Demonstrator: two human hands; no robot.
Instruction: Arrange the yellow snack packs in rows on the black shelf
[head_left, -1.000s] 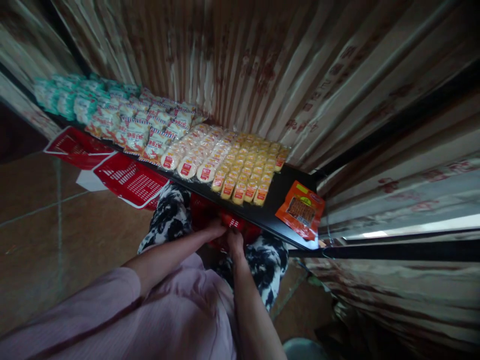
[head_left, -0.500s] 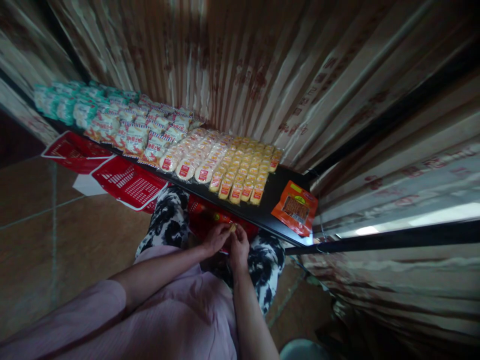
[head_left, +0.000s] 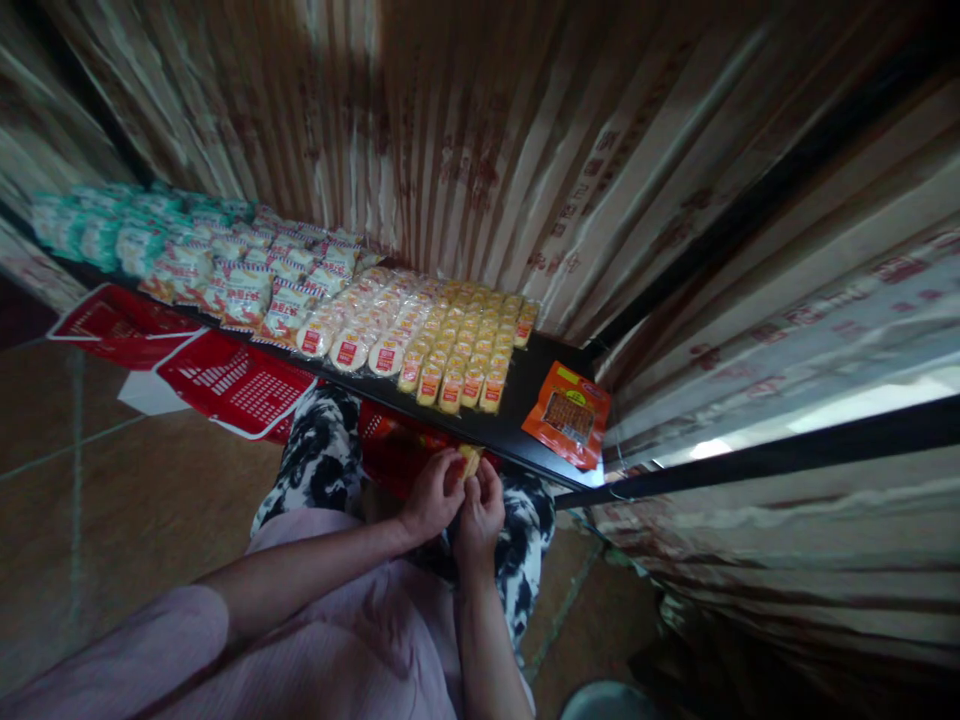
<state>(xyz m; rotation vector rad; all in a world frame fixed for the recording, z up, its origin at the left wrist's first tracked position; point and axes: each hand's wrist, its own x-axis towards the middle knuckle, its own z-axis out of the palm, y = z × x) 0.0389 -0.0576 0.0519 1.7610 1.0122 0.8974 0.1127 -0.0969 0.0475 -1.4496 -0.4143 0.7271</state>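
Above my lap, close to the front edge of the black table (head_left: 525, 395), my left hand (head_left: 436, 495) and my right hand (head_left: 481, 505) pinch a small yellow packet (head_left: 469, 461) between them. On the table stand rows of yellow wrapped snacks (head_left: 457, 350), with round white wrapped crackers (head_left: 367, 325) to their left. Farther left are white and red snack bags (head_left: 247, 290) and green packets (head_left: 101, 230). An orange bag (head_left: 568, 415) lies flat at the table's right end.
Red baskets (head_left: 236, 375) with white rims are below the table's front edge, one of them partly between my knees. A pleated curtain (head_left: 465, 150) hangs behind the table, crossed by dark bars (head_left: 750, 460). At the bottom is part of a pale round container (head_left: 607, 700).
My hands have risen a little toward the table edge, and more of the yellow packet shows between them. The table and its goods have shifted left in the view.
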